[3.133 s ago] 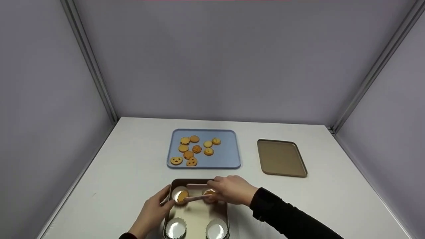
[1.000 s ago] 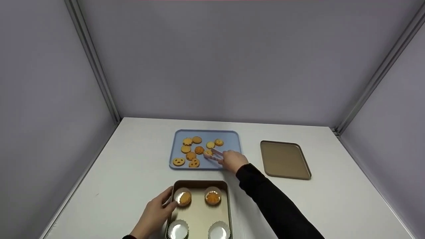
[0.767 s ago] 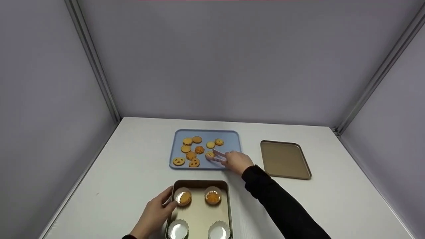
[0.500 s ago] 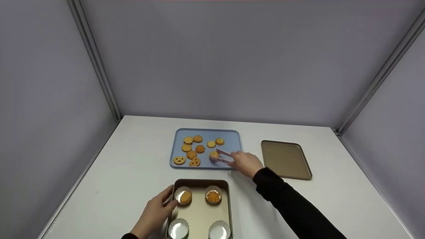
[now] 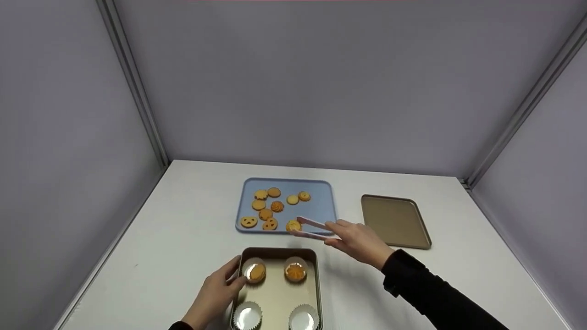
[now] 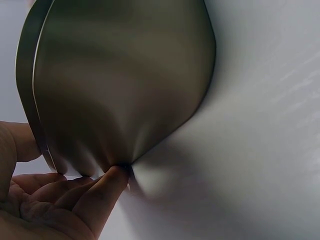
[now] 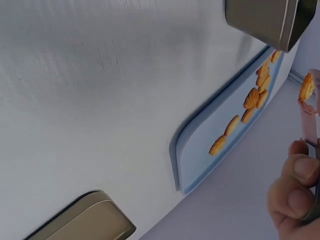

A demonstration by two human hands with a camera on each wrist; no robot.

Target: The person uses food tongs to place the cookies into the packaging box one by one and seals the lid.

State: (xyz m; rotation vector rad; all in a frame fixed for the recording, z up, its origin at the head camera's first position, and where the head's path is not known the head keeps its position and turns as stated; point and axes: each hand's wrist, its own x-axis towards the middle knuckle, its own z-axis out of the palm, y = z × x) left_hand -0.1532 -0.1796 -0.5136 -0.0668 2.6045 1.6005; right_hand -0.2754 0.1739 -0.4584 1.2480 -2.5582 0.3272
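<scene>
In the head view, my left hand (image 5: 214, 291) holds the left side of a deep gold baking pan (image 5: 277, 295), thumb over the rim and fingers against the outer wall (image 6: 120, 65). Each corner of the pan has a paper baking cup; the upper left cup (image 5: 253, 270) and upper right cup (image 5: 295, 269) contain cookies, and the lower left cup (image 5: 247, 316) and lower right cup (image 5: 303, 317) are bare. My right hand (image 5: 355, 238) grips pink tongs (image 5: 312, 223). Their tips pinch a round cookie (image 5: 293, 225), raised above the table in the right wrist view.
Behind the pan lies a blue tray (image 5: 318, 192) with several cookies grouped mostly on its left half. A shallow gold tray (image 5: 395, 222) lies at the right. Grey panels enclose the white table (image 5: 183, 220) at the back and sides.
The tongs moved from the pan to the blue tray, took hold of a cookie, and have drawn it toward the pan and up. My left hand stays on the pan.
</scene>
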